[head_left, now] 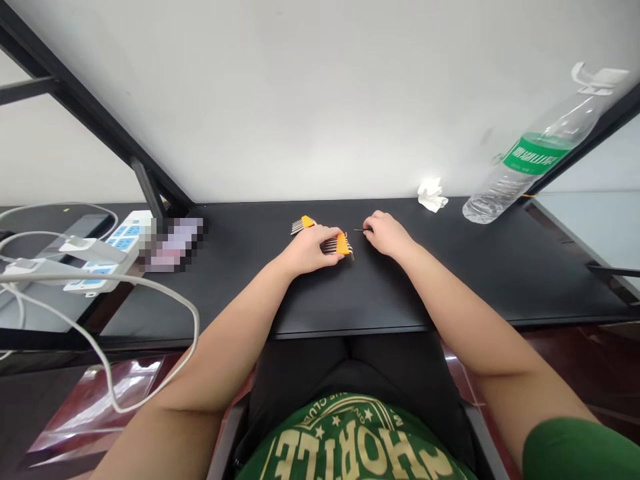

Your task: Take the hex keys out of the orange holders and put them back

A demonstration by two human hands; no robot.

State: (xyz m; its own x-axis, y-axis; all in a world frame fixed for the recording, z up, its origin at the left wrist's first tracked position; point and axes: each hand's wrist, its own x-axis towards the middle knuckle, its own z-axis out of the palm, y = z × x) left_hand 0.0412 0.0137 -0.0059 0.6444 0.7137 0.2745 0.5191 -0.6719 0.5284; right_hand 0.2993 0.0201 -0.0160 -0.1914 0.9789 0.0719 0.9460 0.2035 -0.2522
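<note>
My left hand (315,252) is closed around an orange hex key holder (343,244) with several silver keys in it, their bent ends pointing right. Just behind that hand, a second orange piece (307,221) with several silver keys shows on the desk; whether the two pieces are joined is hidden. A short way to the right, the fingers of my right hand (384,232) pinch a thin hex key (359,230), whose narrow end sticks out leftward toward the holder. Most of that key is covered by my fingers.
The black desk (240,267) meets a white wall. At right stand a clear plastic bottle (530,153) with a green label and a crumpled tissue (432,195). At left are a blurred-out phone-like object (175,245), a power strip (120,247) and a white cable (195,313) looping over my left forearm.
</note>
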